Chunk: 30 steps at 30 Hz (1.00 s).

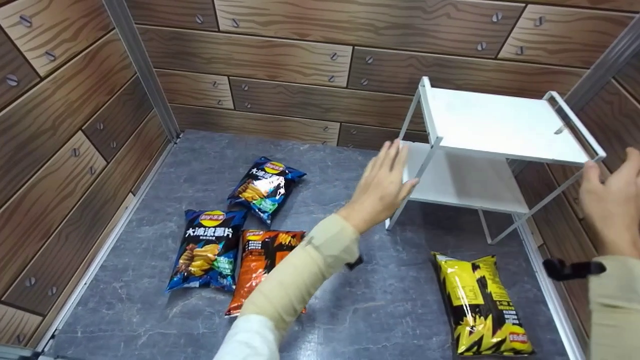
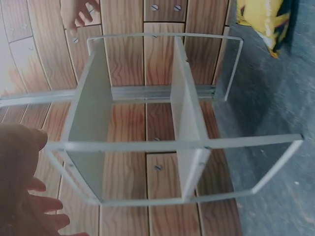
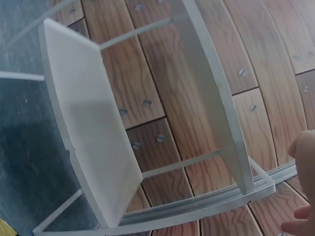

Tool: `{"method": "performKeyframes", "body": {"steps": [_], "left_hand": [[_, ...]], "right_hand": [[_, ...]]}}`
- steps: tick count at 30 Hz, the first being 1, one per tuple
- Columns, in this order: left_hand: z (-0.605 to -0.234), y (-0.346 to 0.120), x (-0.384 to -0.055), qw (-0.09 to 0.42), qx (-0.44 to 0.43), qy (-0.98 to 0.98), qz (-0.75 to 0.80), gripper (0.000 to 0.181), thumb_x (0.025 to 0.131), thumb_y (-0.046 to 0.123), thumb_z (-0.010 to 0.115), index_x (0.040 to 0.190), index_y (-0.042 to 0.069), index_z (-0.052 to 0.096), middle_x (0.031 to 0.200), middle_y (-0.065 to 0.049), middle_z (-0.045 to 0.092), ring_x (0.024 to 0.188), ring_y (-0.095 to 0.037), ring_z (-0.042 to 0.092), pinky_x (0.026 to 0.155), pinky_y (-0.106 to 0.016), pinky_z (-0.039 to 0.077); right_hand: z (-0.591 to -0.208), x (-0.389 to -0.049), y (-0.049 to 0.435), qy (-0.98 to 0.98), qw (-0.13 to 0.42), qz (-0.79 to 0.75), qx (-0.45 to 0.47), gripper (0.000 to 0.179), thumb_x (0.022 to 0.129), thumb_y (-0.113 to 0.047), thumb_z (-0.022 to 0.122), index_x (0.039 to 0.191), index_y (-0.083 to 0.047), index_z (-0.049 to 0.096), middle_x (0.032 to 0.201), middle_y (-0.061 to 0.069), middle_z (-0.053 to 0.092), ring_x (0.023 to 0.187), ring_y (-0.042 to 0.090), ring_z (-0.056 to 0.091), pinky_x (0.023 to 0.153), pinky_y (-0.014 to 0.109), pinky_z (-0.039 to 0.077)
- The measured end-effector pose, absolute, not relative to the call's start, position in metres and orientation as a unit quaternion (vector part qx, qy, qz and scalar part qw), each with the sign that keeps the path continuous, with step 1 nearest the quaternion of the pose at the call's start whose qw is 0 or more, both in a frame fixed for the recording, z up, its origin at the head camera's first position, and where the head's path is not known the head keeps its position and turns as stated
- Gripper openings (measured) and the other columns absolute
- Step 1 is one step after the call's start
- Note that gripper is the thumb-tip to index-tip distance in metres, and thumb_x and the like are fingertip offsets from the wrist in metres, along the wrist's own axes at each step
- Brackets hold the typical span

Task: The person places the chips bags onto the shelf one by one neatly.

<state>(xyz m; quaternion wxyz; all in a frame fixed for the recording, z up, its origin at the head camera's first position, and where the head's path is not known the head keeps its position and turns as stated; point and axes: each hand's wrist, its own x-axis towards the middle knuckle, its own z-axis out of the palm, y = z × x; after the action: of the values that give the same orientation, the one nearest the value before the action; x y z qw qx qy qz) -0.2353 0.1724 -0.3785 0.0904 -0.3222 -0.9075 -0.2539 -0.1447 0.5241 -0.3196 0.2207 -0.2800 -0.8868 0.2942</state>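
A white two-tier shelf rack (image 1: 505,122) stands in the far right corner, upright on the floor. My left hand (image 1: 382,182), fingers extended, is by the rack's left side; whether it touches the frame cannot be told. In the left wrist view that hand (image 2: 29,187) appears beside the rack's end frame (image 2: 133,146). My right hand (image 1: 612,200) is just off the rack's right end, its thumb near the top corner, with nothing held. Only part of the right hand (image 3: 305,182) shows in the right wrist view. Both shelves are bare.
A yellow chip bag (image 1: 482,305) lies on the floor in front of the rack. To the left lie two blue chip bags (image 1: 267,187) and an orange chip bag (image 1: 255,265), partly behind my left forearm. Wood-patterned walls (image 1: 280,60) enclose the grey floor (image 1: 150,320).
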Motion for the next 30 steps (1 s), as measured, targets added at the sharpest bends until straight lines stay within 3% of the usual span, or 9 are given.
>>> {"method": "performKeyframes", "body": {"steps": [5,8,12,15,18,20,23,27,30], "left_hand": [[-0.362,0.203,-0.242,0.104,-0.342,-0.9,-0.248,0.072,0.105,0.041,0.039,0.159,0.006,0.008,0.166,-0.013,0.015,0.155,-0.023,0.011,0.126,-0.032,0.007],[-0.356,0.222,-0.242,0.08,-0.343,-0.897,-0.265,0.071,0.106,0.041,0.035,0.159,0.006,0.005,0.167,-0.014,0.011,0.155,-0.023,0.013,0.124,-0.028,0.004],[-0.351,0.24,-0.239,0.07,-0.325,-0.89,-0.311,0.07,0.107,0.04,0.034,0.159,0.005,0.004,0.164,-0.021,0.016,0.146,-0.026,0.038,0.119,-0.027,0.03],[-0.349,0.245,-0.242,0.104,-0.307,-0.885,-0.334,0.067,0.107,0.035,0.036,0.158,0.0,0.009,0.159,-0.028,0.026,0.122,-0.029,0.062,0.101,-0.027,0.052],[-0.35,0.247,-0.246,0.138,-0.289,-0.882,-0.346,0.063,0.107,0.029,0.038,0.158,0.001,0.014,0.147,-0.029,0.046,0.103,-0.028,0.071,0.085,-0.027,0.059],[-0.353,0.246,-0.25,0.15,-0.28,-0.881,-0.351,0.061,0.107,0.028,0.038,0.158,0.005,0.016,0.135,-0.022,0.06,0.09,-0.023,0.073,0.074,-0.025,0.06],[-0.358,0.245,-0.255,0.163,-0.278,-0.88,-0.349,0.06,0.106,0.028,0.039,0.159,0.008,0.018,0.105,-0.009,0.075,0.068,-0.015,0.067,0.057,-0.022,0.054],[-0.363,0.245,-0.26,0.174,-0.268,-0.89,-0.326,0.061,0.105,0.03,0.042,0.159,0.011,0.02,0.08,-0.003,0.073,0.055,-0.011,0.059,0.05,-0.02,0.049],[-0.363,0.243,-0.262,0.174,-0.26,-0.901,-0.301,0.061,0.105,0.032,0.043,0.159,0.013,0.021,0.073,-0.002,0.071,0.054,-0.011,0.059,0.05,-0.022,0.05]], "right_hand": [[-0.322,-0.159,0.535,-0.903,0.173,0.288,-0.269,0.077,0.101,-0.034,0.034,0.156,0.002,-0.005,0.161,0.033,-0.006,0.15,0.049,-0.002,0.124,0.059,0.006],[-0.333,-0.164,0.541,-0.91,0.144,0.289,-0.262,0.079,0.101,-0.034,0.034,0.154,0.006,-0.009,0.157,0.039,-0.004,0.147,0.056,0.001,0.123,0.061,0.007],[-0.349,-0.17,0.54,-0.905,0.135,0.298,-0.272,0.081,0.101,-0.034,0.037,0.154,0.003,-0.013,0.158,0.04,0.001,0.147,0.055,0.006,0.123,0.059,0.01],[-0.348,-0.176,0.535,-0.886,0.157,0.328,-0.286,0.084,0.099,-0.032,0.039,0.156,-0.006,-0.017,0.162,0.032,0.001,0.151,0.045,0.006,0.125,0.051,0.008],[-0.338,-0.179,0.531,-0.869,0.181,0.353,-0.295,0.084,0.097,-0.032,0.038,0.157,-0.015,-0.019,0.166,0.02,-0.005,0.154,0.033,0.0,0.126,0.043,0.005],[-0.332,-0.181,0.529,-0.867,0.19,0.354,-0.295,0.079,0.098,-0.032,0.035,0.159,-0.017,-0.014,0.167,0.015,-0.005,0.154,0.029,0.0,0.127,0.041,0.004],[-0.33,-0.181,0.526,-0.875,0.189,0.338,-0.291,0.073,0.101,-0.036,0.031,0.16,-0.013,-0.006,0.166,0.02,0.0,0.154,0.036,0.004,0.126,0.048,0.008],[-0.335,-0.181,0.525,-0.89,0.197,0.305,-0.275,0.071,0.103,-0.037,0.032,0.158,-0.007,0.0,0.159,0.036,0.013,0.147,0.052,0.014,0.122,0.062,0.015],[-0.339,-0.182,0.526,-0.896,0.2,0.29,-0.271,0.071,0.103,-0.037,0.033,0.157,-0.005,0.001,0.155,0.04,0.017,0.145,0.057,0.017,0.12,0.064,0.016]]}}
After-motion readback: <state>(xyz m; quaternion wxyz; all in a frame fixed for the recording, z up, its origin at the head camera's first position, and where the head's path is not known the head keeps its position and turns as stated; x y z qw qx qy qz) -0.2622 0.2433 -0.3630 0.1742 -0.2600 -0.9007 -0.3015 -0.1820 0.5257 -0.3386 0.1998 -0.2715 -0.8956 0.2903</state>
